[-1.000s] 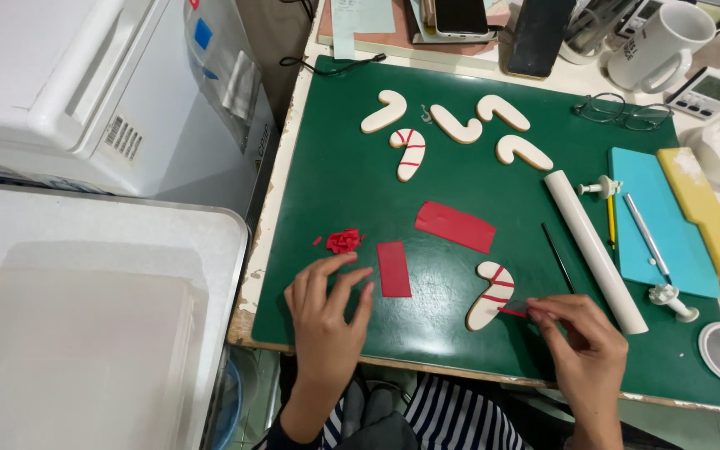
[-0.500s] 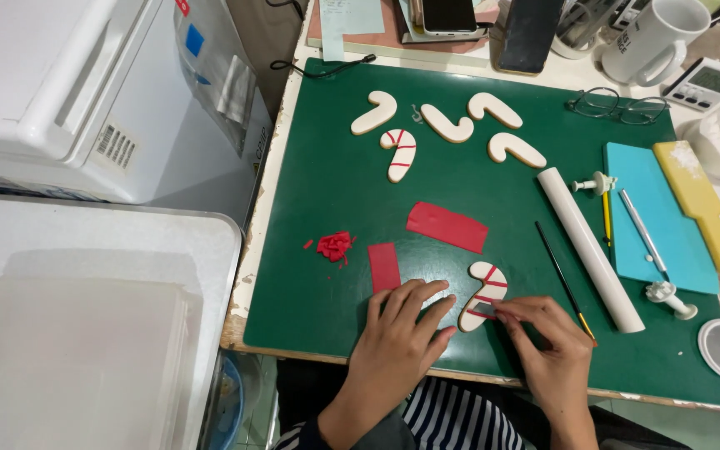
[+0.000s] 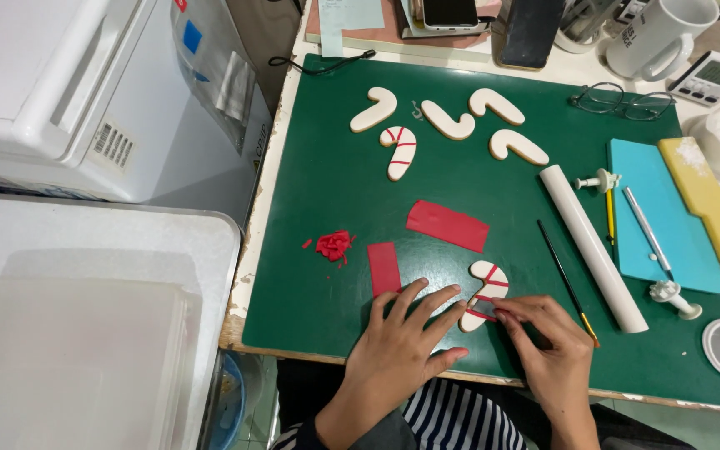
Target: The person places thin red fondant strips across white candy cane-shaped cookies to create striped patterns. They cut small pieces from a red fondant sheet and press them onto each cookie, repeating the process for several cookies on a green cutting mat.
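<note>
A cane-shaped white piece with thin red stripes (image 3: 487, 287) lies near the front of the green cutting mat (image 3: 327, 183). My left hand (image 3: 406, 337) rests flat on the mat with its fingers spread, and its fingertips touch the cane's left side. My right hand (image 3: 547, 342) pinches a small grey tool (image 3: 483, 308) against the cane's lower end. A narrow red strip (image 3: 383, 268) lies just left of my left hand. A larger red sheet (image 3: 447, 225) and a heap of red scraps (image 3: 334, 245) lie behind it.
Three plain canes (image 3: 497, 104) and another striped cane (image 3: 399, 152) lie at the mat's far side. Right of the hands are a white rolling pin (image 3: 593, 246), a thin brush (image 3: 567, 282), a teal board (image 3: 656, 221) with modelling tools and a yellow paddle (image 3: 706, 204). A white appliance (image 3: 85, 92) stands at left.
My left hand has slid right, from beside the red strip to the striped cane. My right hand has brought its tool onto the cane's lower end.
</note>
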